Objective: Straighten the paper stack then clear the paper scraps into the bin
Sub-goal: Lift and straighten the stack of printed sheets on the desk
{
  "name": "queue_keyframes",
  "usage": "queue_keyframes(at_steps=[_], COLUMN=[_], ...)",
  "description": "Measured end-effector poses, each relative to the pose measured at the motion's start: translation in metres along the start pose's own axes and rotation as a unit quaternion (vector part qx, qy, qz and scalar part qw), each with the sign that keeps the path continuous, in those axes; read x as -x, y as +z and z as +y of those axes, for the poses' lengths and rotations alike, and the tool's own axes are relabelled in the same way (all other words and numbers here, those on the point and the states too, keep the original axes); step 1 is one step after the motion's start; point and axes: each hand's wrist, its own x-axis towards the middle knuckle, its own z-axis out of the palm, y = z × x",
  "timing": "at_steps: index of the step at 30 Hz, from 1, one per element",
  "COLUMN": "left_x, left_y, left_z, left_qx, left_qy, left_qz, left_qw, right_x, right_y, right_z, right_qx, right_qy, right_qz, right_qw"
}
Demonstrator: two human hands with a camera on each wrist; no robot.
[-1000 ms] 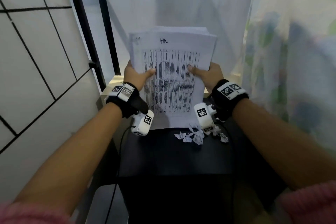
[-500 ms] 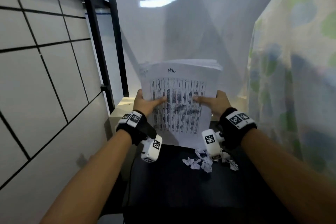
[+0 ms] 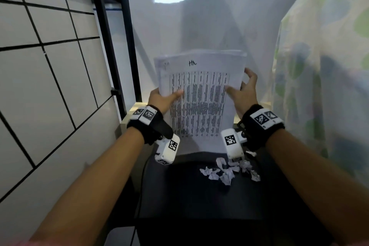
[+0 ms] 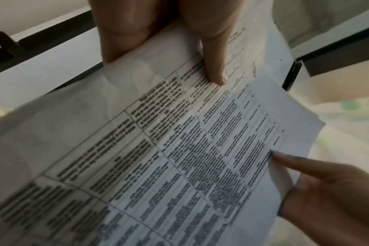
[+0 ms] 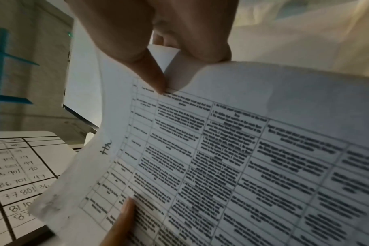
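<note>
A paper stack (image 3: 199,106) with a printed table on its front sheet stands upright, its lower edge on the black table (image 3: 199,195). My left hand (image 3: 167,96) grips the stack's left edge, thumb across the front sheet. In the left wrist view the left hand (image 4: 158,33) shows that thumb lying on the print. At the right edge my right hand (image 3: 241,90) holds the stack, thumb on the front and fingers spread behind. The right wrist view shows the right hand (image 5: 173,69) pinching that edge. Crumpled paper scraps (image 3: 227,171) lie on the table below my right wrist. No bin is in view.
A white board with black grid lines (image 3: 50,86) runs along the left, beside a black metal frame (image 3: 123,46). A pale patterned curtain (image 3: 323,86) hangs close on the right. A white translucent sheet (image 3: 199,16) hangs behind the table.
My right hand has slid higher along the stack's right edge and its fingers have spread. The stack stays upright in both hands. My head has tilted up.
</note>
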Motion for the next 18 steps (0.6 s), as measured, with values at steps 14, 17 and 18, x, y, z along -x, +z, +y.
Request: queue_keyframes(at_steps=[14, 17, 18], left_x=[0.014, 0.015, 0.018], left_y=[-0.012, -0.013, -0.011], left_z=[-0.007, -0.034, -0.042], left_qx=[0.003, -0.014, -0.024], left_qy=[-0.018, -0.058, -0.072], left_qz=[-0.013, -0.039, -0.049], left_qw=[1.000, 0.997, 0.996], right_x=[0.008, 0.016, 0.021], right_y=[0.007, 0.004, 0.004], right_z=[0.013, 0.031, 0.038], right_qx=[0.087, 0.124, 0.130], right_qy=[0.013, 0.048, 0.065], right_qz=[-0.031, -0.040, -0.041], right_qw=[0.996, 0.990, 0.989])
